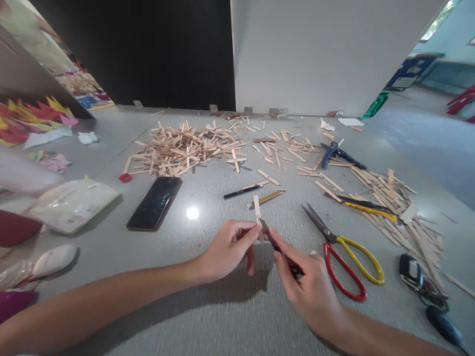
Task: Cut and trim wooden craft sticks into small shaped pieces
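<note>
Head view: shows a grey table point(159, 252) across most of the foreground, with a black panel point(156, 54) and a white panel point(308, 59) upright along the far side. Left of centre, in front of the panels: a tangled heap of wooden sticks point(178, 148). At right: a looser pile of sticks point(378, 185).

At near centre: left hand point(228, 249) and right hand point(313, 279), fingertips near each other above the table. Left fingers: pinching the held stick between thumb and index, with others curled below, partly hidden. Right fingers: pinching a dark slender tool between thumb and index, with others folded, partly hidden.

Beside right hand: scissors point(327, 232), points directed away. Left of hands: phone point(154, 203), lying flat. Farther right: pliers point(328, 155).

Dark slender tool point(269, 234): slants away and leftward from right hand, tip at the right edge of the stick; depth of contact not discernible.

Held stick point(257, 208): located in left fingertips, ahead and left of right fingertips. Long axis: away from the body, far end free, leaning slightly left. Nearer hand: left, in direct contact.
</note>
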Motion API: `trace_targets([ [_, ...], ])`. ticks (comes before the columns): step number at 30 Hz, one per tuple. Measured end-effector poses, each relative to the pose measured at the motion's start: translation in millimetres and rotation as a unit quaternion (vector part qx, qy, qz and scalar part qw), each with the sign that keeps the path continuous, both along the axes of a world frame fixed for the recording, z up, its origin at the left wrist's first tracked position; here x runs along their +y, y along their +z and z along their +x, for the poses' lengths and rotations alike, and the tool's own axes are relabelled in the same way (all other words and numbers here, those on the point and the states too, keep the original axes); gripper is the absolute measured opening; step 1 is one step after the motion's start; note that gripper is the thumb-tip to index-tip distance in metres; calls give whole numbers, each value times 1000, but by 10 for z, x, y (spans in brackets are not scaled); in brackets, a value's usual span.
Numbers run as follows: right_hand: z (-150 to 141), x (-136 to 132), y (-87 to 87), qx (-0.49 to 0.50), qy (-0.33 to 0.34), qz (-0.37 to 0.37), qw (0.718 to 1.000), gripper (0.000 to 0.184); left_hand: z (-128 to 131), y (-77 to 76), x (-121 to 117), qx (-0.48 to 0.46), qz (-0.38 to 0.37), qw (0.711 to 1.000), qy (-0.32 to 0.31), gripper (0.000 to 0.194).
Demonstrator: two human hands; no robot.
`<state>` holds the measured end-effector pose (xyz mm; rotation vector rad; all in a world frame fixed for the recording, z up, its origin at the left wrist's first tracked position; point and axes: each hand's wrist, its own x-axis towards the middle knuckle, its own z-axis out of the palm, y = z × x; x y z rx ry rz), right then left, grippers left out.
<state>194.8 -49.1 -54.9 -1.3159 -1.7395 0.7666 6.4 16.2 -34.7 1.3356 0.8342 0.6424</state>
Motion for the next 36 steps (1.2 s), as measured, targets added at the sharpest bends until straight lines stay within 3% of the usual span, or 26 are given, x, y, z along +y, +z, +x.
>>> trace_targets([
  [5,20,22,41,9,3,-13,1000,47,-13,-50,31,-29,-64,997,-26,54],
  [8,48,48,62,6,15,-43,999,48,-14,-53,46,-34,-53,998,-26,55],
  [17,118,76,88,-48,21,35,998,48,-38,-54,33,72,89,993,23,44],
  [22,120,54,63,-136,24,139,981,43,-92,-169,11,137,277,950,36,31],
  [26,128,40,57,-145,40,132,980,44,-112,-243,-5,146,333,931,42,28],
  [29,130,45,59,-85,38,76,993,45,-87,-185,-9,115,294,948,41,30],
  [33,116,39,47,-36,35,57,997,46,-29,-35,-36,64,139,988,33,44],
  [36,95,24,36,-14,46,56,997,45,-6,33,-63,1,46,999,14,49],
])
